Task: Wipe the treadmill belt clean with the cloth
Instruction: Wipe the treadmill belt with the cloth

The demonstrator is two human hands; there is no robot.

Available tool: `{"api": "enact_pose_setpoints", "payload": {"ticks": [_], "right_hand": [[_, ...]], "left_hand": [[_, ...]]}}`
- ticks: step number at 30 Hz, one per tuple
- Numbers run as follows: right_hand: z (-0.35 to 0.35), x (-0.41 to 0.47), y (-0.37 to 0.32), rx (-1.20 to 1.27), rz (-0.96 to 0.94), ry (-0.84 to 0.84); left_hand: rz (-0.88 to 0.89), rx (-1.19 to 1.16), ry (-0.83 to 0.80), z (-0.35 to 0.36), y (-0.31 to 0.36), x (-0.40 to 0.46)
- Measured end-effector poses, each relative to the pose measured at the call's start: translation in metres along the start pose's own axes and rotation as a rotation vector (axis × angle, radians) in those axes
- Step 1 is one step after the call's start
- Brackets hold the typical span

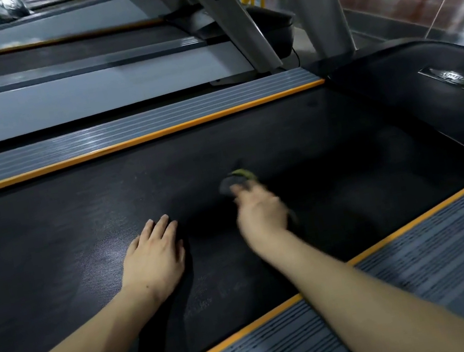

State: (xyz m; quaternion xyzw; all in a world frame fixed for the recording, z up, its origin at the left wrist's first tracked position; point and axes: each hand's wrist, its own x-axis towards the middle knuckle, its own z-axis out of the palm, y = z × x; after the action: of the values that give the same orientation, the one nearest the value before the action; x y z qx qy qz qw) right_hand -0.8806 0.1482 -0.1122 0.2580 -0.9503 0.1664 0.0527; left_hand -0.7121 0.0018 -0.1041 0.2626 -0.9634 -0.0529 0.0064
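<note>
- Mid-wipe: right hand (262, 214), blurred, fingers bunched on cloth (236, 182) against belt (77, 221).
- Left hand (154, 254) flat, fingers together, bracing.
- Next: probably sweep toward motor cover (415, 100).

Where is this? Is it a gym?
Most likely a gym. The left hand rests on a treadmill belt with orange-edged side rails, the right hand holds a cloth, and more treadmills stand in a row beside it.
</note>
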Motion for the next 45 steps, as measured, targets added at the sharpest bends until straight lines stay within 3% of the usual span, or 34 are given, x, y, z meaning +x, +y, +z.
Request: {"api": "enact_pose_setpoints", "payload": {"ticks": [3,7,9,11,14,17,21,24,27,31,35,41,45], "right_hand": [[0.011,-0.028,-0.041,0.126,-0.302,-0.062],[-0.012,-0.017,0.021,0.169,-0.529,-0.096],[-0.025,0.006,0.076,0.093,-0.388,-0.066],[-0.041,0.028,0.125,0.049,-0.095,-0.072],[-0.053,0.035,0.141,-0.079,0.191,-0.114],[-0.036,0.005,0.086,0.027,0.084,-0.075],[-0.015,-0.049,-0.007,0.114,-0.302,-0.179],[-0.02,-0.056,-0.008,0.195,-0.454,-0.231],[-0.032,-0.03,0.049,0.135,-0.34,-0.214],[-0.054,0.0,0.136,0.079,0.027,-0.119],[-0.05,-0.009,0.114,0.046,0.155,-0.076],[-0.031,-0.067,0.014,0.155,-0.297,-0.188],[-0.039,-0.051,0.043,0.202,-0.493,-0.253]], "left_hand": [[-0.011,-0.002,-0.016,-0.001,0.002,-0.015],[-0.004,0.017,-0.044,-0.005,0.007,-0.035],[-0.002,0.016,-0.068,-0.01,0.009,-0.037],[-0.017,0.006,-0.083,-0.014,0.013,-0.04],[-0.072,-0.039,-0.087,-0.017,0.027,-0.048],[-0.155,-0.123,-0.074,-0.012,0.044,-0.061],[-0.22,-0.228,-0.028,-0.005,0.062,-0.081],[-0.271,-0.233,-0.002,-0.005,0.068,-0.095],[-0.294,-0.253,0.021,-0.005,0.07,-0.102],[-0.311,-0.263,0.082,-0.005,0.075,-0.103],[-0.312,-0.25,0.091,-0.006,0.076,-0.1],[-0.325,-0.256,0.099,-0.007,0.077,-0.099],[-0.313,-0.245,0.109,-0.01,0.079,-0.1]]}}
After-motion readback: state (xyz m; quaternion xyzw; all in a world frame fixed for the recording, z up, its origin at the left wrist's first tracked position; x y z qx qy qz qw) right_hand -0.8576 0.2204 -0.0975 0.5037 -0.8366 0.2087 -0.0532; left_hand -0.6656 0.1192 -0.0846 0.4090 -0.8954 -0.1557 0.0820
